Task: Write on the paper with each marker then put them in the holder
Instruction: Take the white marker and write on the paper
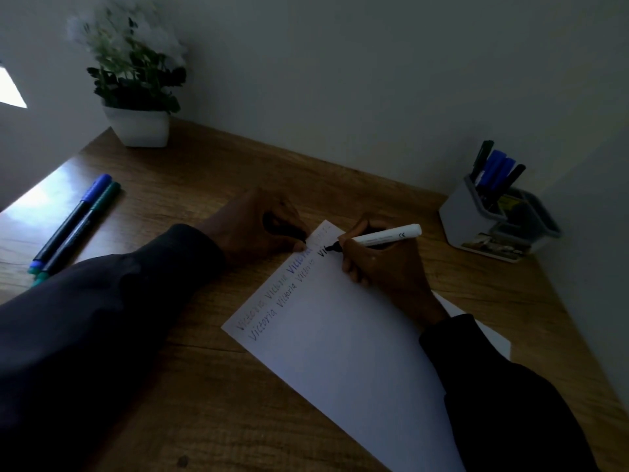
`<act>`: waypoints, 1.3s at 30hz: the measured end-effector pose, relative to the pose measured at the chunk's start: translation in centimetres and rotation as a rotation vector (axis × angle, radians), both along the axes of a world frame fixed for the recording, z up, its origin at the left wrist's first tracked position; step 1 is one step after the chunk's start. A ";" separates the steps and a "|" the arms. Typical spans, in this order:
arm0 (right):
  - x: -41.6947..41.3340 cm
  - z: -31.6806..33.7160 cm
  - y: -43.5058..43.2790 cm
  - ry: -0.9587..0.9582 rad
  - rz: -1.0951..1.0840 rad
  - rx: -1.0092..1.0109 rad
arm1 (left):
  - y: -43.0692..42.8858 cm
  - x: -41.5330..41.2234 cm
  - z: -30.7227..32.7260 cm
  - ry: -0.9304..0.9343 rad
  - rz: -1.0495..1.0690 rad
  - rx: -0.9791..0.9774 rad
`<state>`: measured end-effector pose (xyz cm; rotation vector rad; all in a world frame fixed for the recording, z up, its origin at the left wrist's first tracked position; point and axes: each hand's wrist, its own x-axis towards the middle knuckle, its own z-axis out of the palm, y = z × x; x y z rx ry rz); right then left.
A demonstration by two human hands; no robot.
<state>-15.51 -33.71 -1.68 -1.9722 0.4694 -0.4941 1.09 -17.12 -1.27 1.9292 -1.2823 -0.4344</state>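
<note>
A white sheet of paper (340, 335) lies tilted on the wooden desk, with several handwritten words along its top edge. My right hand (381, 267) grips a white marker (388, 237) whose black tip touches the paper beside fresh black letters. My left hand (255, 226) rests at the paper's top corner, fingers curled round a small black object, apparently the marker's cap. Two capped markers, one blue (73, 218) and one green (85, 226), lie side by side at the left of the desk. The grey and white holder (476, 226) at the right has several markers standing in it.
A potted plant in a white pot (139, 126) stands at the desk's back left corner. The wall runs close behind the desk and along its right side. The desk (170, 386) shows bare wood in front of the paper on the left.
</note>
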 end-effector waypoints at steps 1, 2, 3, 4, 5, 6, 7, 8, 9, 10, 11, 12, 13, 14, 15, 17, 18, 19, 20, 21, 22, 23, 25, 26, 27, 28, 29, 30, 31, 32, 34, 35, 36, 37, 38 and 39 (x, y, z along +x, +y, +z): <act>0.1 0.0 0.0 0.009 -0.016 0.006 | 0.0 0.0 0.0 0.003 -0.001 -0.001; 0.1 -0.1 0.0 0.012 -0.028 0.007 | 0.1 0.0 0.0 0.004 -0.006 -0.002; 0.1 -0.1 0.0 0.003 -0.033 0.005 | 0.1 0.0 0.0 0.002 -0.012 -0.005; 0.2 -0.1 0.0 -0.013 -0.028 0.001 | 0.1 0.0 0.1 -0.002 -0.016 -0.009; 0.2 -0.1 0.0 -0.027 -0.019 -0.002 | 0.1 0.0 0.1 -0.006 -0.017 -0.016; 0.2 -0.1 -0.1 -0.036 -0.012 -0.006 | 0.1 0.0 0.2 -0.009 -0.017 -0.021; 0.2 -0.1 -0.1 -0.043 -0.009 -0.009 | 0.1 0.0 0.1 -0.011 -0.018 -0.023; 0.2 -0.1 -0.1 -0.051 -0.006 -0.010 | 0.1 0.0 0.1 -0.013 -0.019 -0.022; 0.2 -0.1 -0.1 -0.054 0.001 -0.007 | 0.1 0.0 0.1 -0.015 -0.018 -0.017; 0.2 -0.1 -0.1 -0.053 0.009 -0.005 | 0.1 0.0 0.1 -0.018 -0.014 -0.012; 0.2 -0.1 -0.1 -0.046 0.006 -0.002 | 0.1 0.0 0.1 -0.019 -0.009 -0.010; 0.2 -0.1 -0.2 -0.030 -0.011 0.002 | 0.0 0.0 0.1 -0.015 -0.004 -0.011; 0.3 -0.2 -0.2 -0.005 -0.036 0.008 | 0.0 0.0 0.1 -0.005 -0.001 -0.014; 0.3 -0.2 -0.2 0.025 -0.059 0.012 | 0.0 0.0 0.1 0.004 -0.002 -0.015; 0.4 -0.2 -0.2 0.050 -0.072 0.013 | 0.0 0.0 0.1 0.004 -0.009 -0.013; 0.4 -0.3 -0.1 0.053 -0.075 0.010 | 0.0 0.1 0.0 -0.012 -0.026 -0.006; 0.4 -0.2 -0.1 0.026 -0.068 0.005 | 0.0 0.1 0.0 -0.014 -0.029 -0.007; 0.3 -0.2 -0.1 -0.009 -0.056 -0.001 | 0.0 0.2 -0.1 -0.007 -0.029 -0.009; 0.3 -0.2 -0.1 -0.037 -0.042 -0.008 | 0.1 0.2 0.0 0.008 -0.024 -0.009; 0.2 -0.2 -0.1 -0.052 -0.027 -0.011 | 0.1 0.2 0.0 0.017 -0.020 -0.009; 0.2 -0.1 -0.1 -0.056 -0.015 -0.012 | 0.1 0.1 0.0 0.015 -0.019 -0.008; 0.1 -0.1 -0.1 -0.056 -0.011 -0.011 | 0.0 0.1 0.0 0.007 -0.019 -0.008; 0.1 -0.1 0.0 -0.064 -0.016 -0.007 | 0.0 0.1 0.0 0.001 -0.016 -0.008; 0.1 -0.1 0.0 -0.070 -0.018 -0.004 | 0.0 0.0 0.0 0.002 -0.013 -0.005; 0.1 -0.1 0.0 -0.075 -0.020 -0.003 | 0.0 0.0 0.1 0.004 -0.012 -0.002; 0.1 -0.2 -0.1 -0.077 -0.020 -0.006 | 0.0 0.0 0.1 0.006 -0.013 -0.001; 0.2 -0.2 -0.2 -0.074 -0.016 -0.008 | 0.0 0.0 0.1 0.003 -0.016 -0.002; 0.2 -0.3 -0.3 -0.060 -0.014 -0.006 | 0.1 0.0 0.2 0.000 -0.017 -0.003; 0.3 -0.3 -0.4 -0.038 -0.015 0.002 | 0.1 -0.1 0.2 -0.005 -0.016 -0.005; 0.4 -0.4 -0.5 -0.015 -0.024 0.009 | 0.1 -0.1 0.2 -0.007 -0.014 -0.008; 0.4 -0.4 -0.5 -0.003 -0.046 0.016 | 0.1 -0.1 0.2 -0.008 -0.009 -0.014; 0.4 -0.4 -0.4 -0.020 -0.051 0.016 | 0.1 -0.1 0.1 -0.013 -0.008 -0.016; 0.3 -0.4 -0.4 -0.041 -0.049 0.016 | 0.1 0.0 0.1 -0.019 -0.008 -0.016; 0.3 -0.3 -0.3 -0.058 -0.041 0.017 | 0.0 0.0 0.0 -0.020 -0.005 -0.015; 0.3 -0.3 -0.3 -0.068 -0.031 0.016 | 0.0 0.0 0.0 -0.014 -0.003 -0.013; 0.2 -0.2 -0.3 -0.076 -0.025 0.016 | 0.0 0.0 0.1 -0.004 -0.005 -0.011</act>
